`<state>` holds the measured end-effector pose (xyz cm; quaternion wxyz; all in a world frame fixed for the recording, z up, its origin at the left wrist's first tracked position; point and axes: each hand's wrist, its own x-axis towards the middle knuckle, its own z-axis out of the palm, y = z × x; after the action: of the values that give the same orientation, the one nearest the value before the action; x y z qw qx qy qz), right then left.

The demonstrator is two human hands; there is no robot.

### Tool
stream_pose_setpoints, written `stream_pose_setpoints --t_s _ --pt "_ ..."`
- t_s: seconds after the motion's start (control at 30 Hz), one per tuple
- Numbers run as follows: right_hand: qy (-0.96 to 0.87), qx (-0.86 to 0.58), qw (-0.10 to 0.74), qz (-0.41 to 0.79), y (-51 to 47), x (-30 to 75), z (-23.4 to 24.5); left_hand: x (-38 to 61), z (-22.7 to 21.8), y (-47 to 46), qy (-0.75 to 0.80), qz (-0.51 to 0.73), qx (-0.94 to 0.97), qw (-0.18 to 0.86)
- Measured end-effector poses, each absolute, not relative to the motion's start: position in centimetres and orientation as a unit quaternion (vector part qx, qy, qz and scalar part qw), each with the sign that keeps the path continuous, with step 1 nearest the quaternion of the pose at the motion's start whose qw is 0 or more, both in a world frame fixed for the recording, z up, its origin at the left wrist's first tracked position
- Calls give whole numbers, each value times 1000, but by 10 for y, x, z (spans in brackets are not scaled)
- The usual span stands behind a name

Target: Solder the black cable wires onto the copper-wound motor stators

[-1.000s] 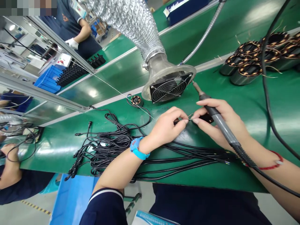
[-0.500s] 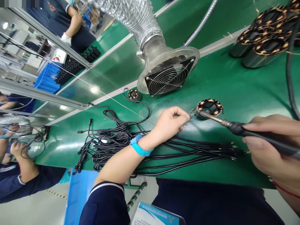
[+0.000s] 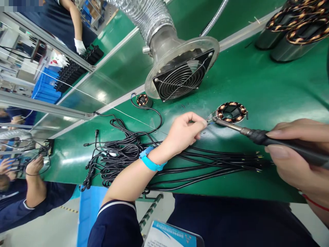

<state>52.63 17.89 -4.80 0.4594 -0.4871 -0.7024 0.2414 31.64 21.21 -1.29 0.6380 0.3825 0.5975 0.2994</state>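
My right hand (image 3: 298, 154) grips a soldering iron (image 3: 259, 136), its tip touching the left edge of a small copper-wound stator (image 3: 231, 112) lying on the green bench (image 3: 257, 85). My left hand (image 3: 183, 132) is pinched on a thin wire at that same spot, fingertips just left of the iron's tip. A thin solder wire (image 3: 102, 103) stretches across the bench from the upper left toward my left hand. A bundle of black cables (image 3: 180, 164) lies under my left wrist, their stripped ends pointing right.
A fume extractor fan (image 3: 180, 77) on a foil duct stands just behind the stator. Several larger wound stators (image 3: 293, 31) sit at the far right. Another small stator (image 3: 142, 100) lies left of the fan. Other people work at the left and the far side.
My right hand drew back to the right, uncovering the stator. The iron swung round so its tip now rests at the stator's edge. My left hand kept its pinch.
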Motion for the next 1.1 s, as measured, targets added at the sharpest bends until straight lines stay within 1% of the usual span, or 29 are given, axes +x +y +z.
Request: stream_pose_setpoints --t_s 0.07,0.23,0.37,0.63,0.73,0.83,0.93,1.0,1.1 --pt "-712 -478 452 248 179 528 -48 317 -13 212 594 304 382 640" --pt "-717 -452 474 241 179 528 -47 316 -15 212 590 308 385 640" --pt "-723 -451 481 206 182 523 -42 316 -14 213 591 310 385 637" --pt "-782 -470 395 104 190 514 -28 316 -14 213 597 312 384 631" --pt "-786 -486 362 127 195 508 -16 316 -14 213 596 313 390 629" --pt "-812 -456 338 137 203 502 -15 317 -13 214 599 310 388 628" --pt "-822 -427 349 140 209 496 -26 317 -12 214 599 311 382 631" --pt "-803 -441 369 154 209 494 -34 317 -11 214 594 317 380 635" --pt "-774 -482 375 168 208 490 -41 316 -10 213 581 320 382 644"
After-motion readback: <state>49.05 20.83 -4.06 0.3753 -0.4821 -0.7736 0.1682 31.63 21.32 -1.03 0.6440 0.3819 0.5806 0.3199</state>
